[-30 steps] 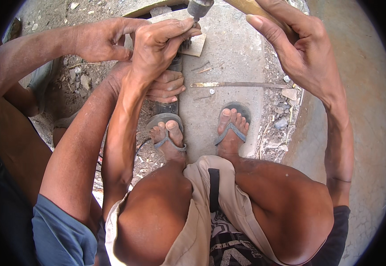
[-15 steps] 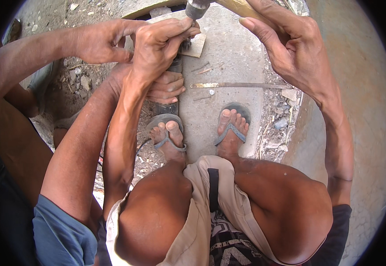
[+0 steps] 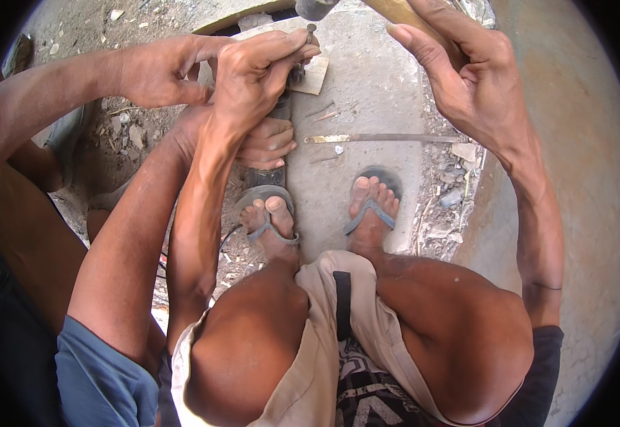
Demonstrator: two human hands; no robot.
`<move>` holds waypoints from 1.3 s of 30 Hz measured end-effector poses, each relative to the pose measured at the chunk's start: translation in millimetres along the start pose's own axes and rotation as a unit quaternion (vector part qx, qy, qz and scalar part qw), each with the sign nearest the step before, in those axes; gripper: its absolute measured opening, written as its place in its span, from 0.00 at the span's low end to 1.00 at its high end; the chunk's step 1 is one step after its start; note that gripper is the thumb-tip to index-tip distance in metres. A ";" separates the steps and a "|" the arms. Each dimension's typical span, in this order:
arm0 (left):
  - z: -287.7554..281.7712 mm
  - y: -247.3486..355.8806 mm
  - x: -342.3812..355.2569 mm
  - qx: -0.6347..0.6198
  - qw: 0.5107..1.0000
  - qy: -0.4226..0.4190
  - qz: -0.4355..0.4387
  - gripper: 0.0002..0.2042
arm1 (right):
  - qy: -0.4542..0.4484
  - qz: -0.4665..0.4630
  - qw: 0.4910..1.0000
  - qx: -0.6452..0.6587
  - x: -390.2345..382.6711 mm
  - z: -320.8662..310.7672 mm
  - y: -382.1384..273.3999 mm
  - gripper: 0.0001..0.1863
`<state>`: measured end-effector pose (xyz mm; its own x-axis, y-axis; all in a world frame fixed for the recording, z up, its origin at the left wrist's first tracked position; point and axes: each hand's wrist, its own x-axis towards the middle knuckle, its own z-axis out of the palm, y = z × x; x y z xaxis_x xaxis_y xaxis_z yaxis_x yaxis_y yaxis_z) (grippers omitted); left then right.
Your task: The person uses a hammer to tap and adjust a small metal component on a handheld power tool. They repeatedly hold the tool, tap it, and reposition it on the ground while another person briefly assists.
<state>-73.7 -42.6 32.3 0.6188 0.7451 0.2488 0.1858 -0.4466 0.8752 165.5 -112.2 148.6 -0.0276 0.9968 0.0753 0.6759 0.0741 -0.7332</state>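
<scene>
Near the top centre, my left hand (image 3: 253, 82) pinches an upright metal pin (image 3: 311, 33) with a flat, nail-like head; its lower end is hidden by my fingers. My right hand (image 3: 470, 71) is closed round the wooden handle (image 3: 411, 21) of a hammer, thumb lying along it. The dark hammer head (image 3: 315, 7) hangs just above and apart from the pin, partly cut off by the frame. Beneath my left hand lies a dark, cylindrical tool body (image 3: 267, 176). Another person's hand (image 3: 267, 146) grips it, and that person's other hand (image 3: 164, 71) reaches in beside my wrist.
A small, flat, pale piece (image 3: 315, 76) lies under the work on the concrete slab (image 3: 388, 85). A narrow metal strip (image 3: 367, 137) crosses the slab, with several small rods nearby. My sandalled feet (image 3: 374, 199) stand close in front. Rubble (image 3: 445, 192) lines the slab's right edge.
The hammer head has lifted up off the pin, whose flat top now shows. My left hand and the other person's hands have stayed almost in place.
</scene>
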 end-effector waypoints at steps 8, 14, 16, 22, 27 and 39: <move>1.8 -2.2 1.0 0.009 1.000 -0.003 0.008 0.09 | 0.134 -0.020 0.991 -0.009 8.5 0.0 2.3 0.21; 3.4 1.0 2.9 0.013 1.000 0.005 0.011 0.09 | 0.081 -0.004 0.997 0.008 -2.0 -1.2 7.0 0.21; 3.0 1.2 4.4 0.019 1.000 0.007 0.018 0.09 | -0.066 0.069 0.995 -0.020 -2.2 -11.4 -4.7 0.20; 2.6 2.2 2.1 0.012 1.000 -0.014 0.003 0.09 | 0.053 -0.015 0.998 0.043 -6.3 -2.3 25.1 0.19; 1.5 1.1 -1.2 0.013 1.000 -0.010 -0.009 0.09 | 0.164 -0.053 0.960 0.220 0.0 1.9 12.9 0.22; 0.9 -2.2 2.1 0.016 0.999 -0.026 -0.016 0.08 | 0.002 0.085 0.996 0.038 -2.1 -12.0 7.7 0.19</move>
<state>-72.1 -40.5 30.5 0.6505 0.7333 0.1978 0.2299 -0.4384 0.8689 179.6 -114.0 150.9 0.0863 0.9950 -0.0512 0.6121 -0.0935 -0.7853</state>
